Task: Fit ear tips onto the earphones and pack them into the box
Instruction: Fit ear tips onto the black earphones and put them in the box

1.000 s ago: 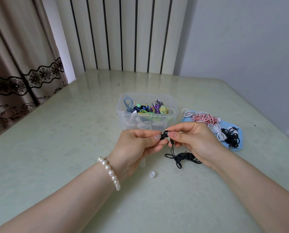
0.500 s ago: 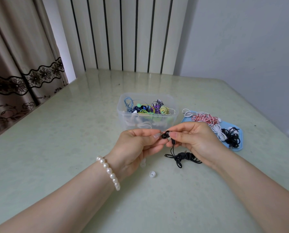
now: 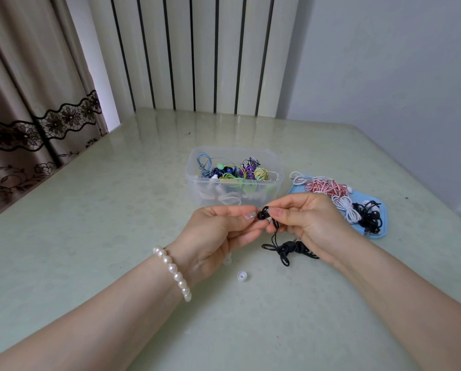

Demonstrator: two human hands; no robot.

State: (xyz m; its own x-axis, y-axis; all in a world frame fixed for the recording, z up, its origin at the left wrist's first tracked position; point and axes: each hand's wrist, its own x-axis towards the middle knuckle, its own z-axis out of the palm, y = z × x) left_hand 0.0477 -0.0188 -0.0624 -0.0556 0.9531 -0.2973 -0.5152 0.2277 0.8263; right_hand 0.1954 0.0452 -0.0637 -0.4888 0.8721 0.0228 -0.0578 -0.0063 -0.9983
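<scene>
Fingertips of both hands meet just in front of the clear box (image 3: 232,192). The right hand (image 3: 308,223) pinches a black earbud (image 3: 263,212) between thumb and forefinger, and the left hand (image 3: 218,234) has its thumb and forefinger closed at the bud's tip, most likely pressing on an ear tip; the tip itself is too small to make out. From the bud a black cord (image 3: 291,249) drops to a wound bundle that rests on the table (image 3: 90,236) under the right palm, nearer the person than the box.

Judging by how things lie, the task is well under way but not finished. The box already holds a pile of coiled earphones in blue, green, yellow and purple. Right of the box, a blue tray (image 3: 375,231) carries more bundles: red-and-white, white and black, apparently waiting their turn. The black pair in hand is not yet packed.

Two loose translucent ear tips lie on the table on the person's side of the box: one (image 3: 241,276) in plain sight below the hands, another (image 3: 227,261) partly hidden under the left hand. A pearl bracelet (image 3: 174,273) circles the left wrist.
</scene>
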